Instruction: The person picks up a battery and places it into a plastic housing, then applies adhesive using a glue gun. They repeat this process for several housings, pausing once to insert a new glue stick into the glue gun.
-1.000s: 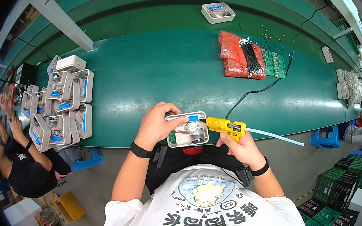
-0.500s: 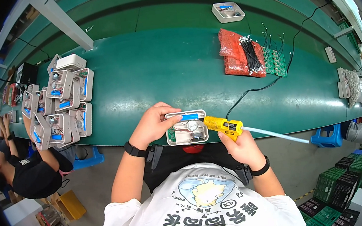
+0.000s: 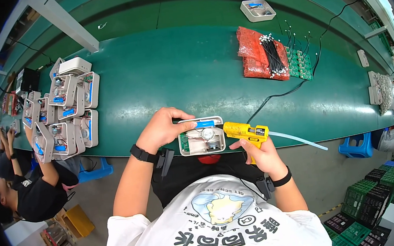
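Note:
At the near edge of the green table lies an open white plastic housing (image 3: 185, 152), with a green circuit board, wires and a blue cylindrical battery (image 3: 205, 124) inside. My left hand (image 3: 163, 129) grips the housing's left upper side, its thumb on the battery's left end. A yellow hot glue gun (image 3: 239, 130) is in my right hand (image 3: 260, 155), fingers wrapped round the handle. Its nozzle points left into the housing, near the battery's right end. From the back of the gun a translucent glue stick (image 3: 301, 140) sticks out to the right.
Similar open housings (image 3: 62, 109) are stacked at the left of the table. A red bubble-wrap bag (image 3: 254, 58), black cables (image 3: 274, 58) and green circuit boards (image 3: 300, 65) lie at the right. One housing (image 3: 258, 11) sits on the conveyor behind. A black cord (image 3: 272, 97) trails across the table.
The glue gun has tilted and shifted slightly right, and its glue stick now slopes differently. My right-hand grip has moved down on the handle. My left hand stays on the housing.

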### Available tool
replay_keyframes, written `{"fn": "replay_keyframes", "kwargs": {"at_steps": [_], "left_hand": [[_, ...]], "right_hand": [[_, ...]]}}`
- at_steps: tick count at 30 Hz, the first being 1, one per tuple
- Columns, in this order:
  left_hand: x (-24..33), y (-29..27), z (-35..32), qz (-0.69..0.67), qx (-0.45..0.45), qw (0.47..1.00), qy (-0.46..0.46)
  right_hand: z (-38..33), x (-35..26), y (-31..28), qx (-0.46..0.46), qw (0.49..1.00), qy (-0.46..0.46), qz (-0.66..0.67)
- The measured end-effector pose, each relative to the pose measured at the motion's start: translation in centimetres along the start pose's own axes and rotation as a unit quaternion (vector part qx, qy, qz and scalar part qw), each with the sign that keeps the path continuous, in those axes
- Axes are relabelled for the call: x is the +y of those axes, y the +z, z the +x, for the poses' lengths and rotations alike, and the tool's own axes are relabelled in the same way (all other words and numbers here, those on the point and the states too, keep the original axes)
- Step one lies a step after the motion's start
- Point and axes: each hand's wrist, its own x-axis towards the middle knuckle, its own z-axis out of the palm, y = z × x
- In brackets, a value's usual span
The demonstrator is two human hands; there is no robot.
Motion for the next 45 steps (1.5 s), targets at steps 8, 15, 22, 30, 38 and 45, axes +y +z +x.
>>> {"fn": "replay_keyframes", "kwargs": {"at_steps": [8,15,22,30,38,45], "left_hand": [[1.2,0.1,-0.4,-0.035,-0.012,0.996,-0.075],[1.3,0.4,-0.5,-0.039,-0.009,0.998,-0.054],[2.0,-1.3,0.6,-0.031,-0.068,0.992,-0.099],[2.3,-1.2,0.8,-0.044,-0.078,0.991,-0.095],[1.8,-1.1,0.7,-0.042,-0.08,0.992,-0.09],[2.2,-1.3,1.1,-0.042,-0.089,0.99,-0.102]], "right_hand": [[0.5,1.0,-0.2,-0.008,0.998,-0.014,0.053],[1.5,3.5,-1.0,-0.033,0.995,-0.022,0.092],[1.7,3.9,-1.3,-0.053,0.993,-0.03,0.102],[1.3,4.6,0.1,-0.025,0.994,-0.001,0.11],[2.2,5.0,-0.4,-0.071,0.984,-0.021,0.165],[2.2,4.6,-0.3,-0.059,0.984,-0.023,0.168]]}}
